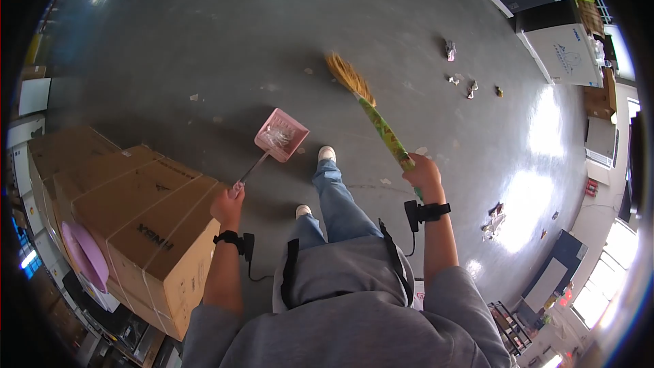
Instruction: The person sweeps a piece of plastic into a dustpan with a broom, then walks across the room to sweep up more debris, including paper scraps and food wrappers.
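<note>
My left hand [227, 206] is wrapped round the handle of a pink dustpan [298, 129], which is held out ahead of my feet. Some clear, crumpled plastic [277, 136] lies in its pan. In my right hand [424, 176] is a broom [383, 131] with a green patterned handle, gripped near its end. Its straw bristles point forward and to the left, beyond the dustpan. Black straps with small boxes and cables sit on both wrists.
Large strapped cardboard boxes [129, 197] stand close on my left, with a pink basin [85, 256] against them. Crumpled litter [472, 89] lies on the grey floor ahead right, and more litter [493, 222] lies to the right. A white box [564, 54] stands at the far right.
</note>
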`<state>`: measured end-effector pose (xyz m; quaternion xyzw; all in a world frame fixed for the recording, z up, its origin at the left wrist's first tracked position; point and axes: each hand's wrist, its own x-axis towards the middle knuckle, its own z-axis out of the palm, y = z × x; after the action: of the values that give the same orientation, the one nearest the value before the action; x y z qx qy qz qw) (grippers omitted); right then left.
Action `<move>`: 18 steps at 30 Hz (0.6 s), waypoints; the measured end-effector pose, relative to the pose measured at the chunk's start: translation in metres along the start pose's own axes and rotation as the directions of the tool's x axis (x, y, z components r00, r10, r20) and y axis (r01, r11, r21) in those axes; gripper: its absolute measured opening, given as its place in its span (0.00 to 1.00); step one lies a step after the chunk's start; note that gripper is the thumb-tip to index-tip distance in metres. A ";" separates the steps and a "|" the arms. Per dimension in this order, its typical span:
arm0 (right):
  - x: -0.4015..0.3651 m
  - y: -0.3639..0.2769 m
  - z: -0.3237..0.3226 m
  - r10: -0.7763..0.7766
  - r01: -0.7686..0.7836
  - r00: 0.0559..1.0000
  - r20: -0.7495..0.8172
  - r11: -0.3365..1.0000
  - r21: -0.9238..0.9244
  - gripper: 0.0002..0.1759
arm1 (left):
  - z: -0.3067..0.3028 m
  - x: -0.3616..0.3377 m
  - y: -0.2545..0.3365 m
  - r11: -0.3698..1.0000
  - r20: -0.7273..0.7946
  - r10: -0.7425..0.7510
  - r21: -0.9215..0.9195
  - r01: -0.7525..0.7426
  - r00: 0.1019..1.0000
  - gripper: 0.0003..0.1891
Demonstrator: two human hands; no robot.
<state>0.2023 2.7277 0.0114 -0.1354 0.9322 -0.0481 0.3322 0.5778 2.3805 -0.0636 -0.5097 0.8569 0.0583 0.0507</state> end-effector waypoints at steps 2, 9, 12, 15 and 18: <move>0.002 -0.014 0.009 -0.014 0.017 1.000 0.022 0.992 -0.127 0.28 | -0.002 0.010 0.010 1.000 -0.015 -0.006 0.014 0.007 1.000 0.22; -0.019 -0.060 0.064 -0.031 0.100 0.973 0.227 0.949 -0.299 0.22 | 0.005 0.012 0.013 1.000 -0.026 0.002 0.030 -0.001 1.000 0.23; -0.041 -0.080 0.055 -0.098 0.236 0.914 0.393 0.917 -0.321 0.23 | 0.008 0.013 0.014 1.000 -0.015 -0.020 -0.012 0.020 1.000 0.23; -0.052 -0.075 0.066 -0.340 0.453 0.858 0.386 0.854 -0.255 0.26 | 0.015 0.013 0.014 0.998 -0.055 -0.023 -0.058 0.019 0.998 0.22; -0.064 -0.080 0.044 -0.301 0.355 0.850 0.433 0.934 -0.048 0.30 | 0.018 0.016 0.014 0.999 -0.075 -0.012 -0.034 0.010 0.997 0.21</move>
<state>0.2953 2.6690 0.0303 -0.3205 0.8033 -0.0150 0.5017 0.5586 2.3759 -0.0834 -0.5170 0.8543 0.0530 0.0100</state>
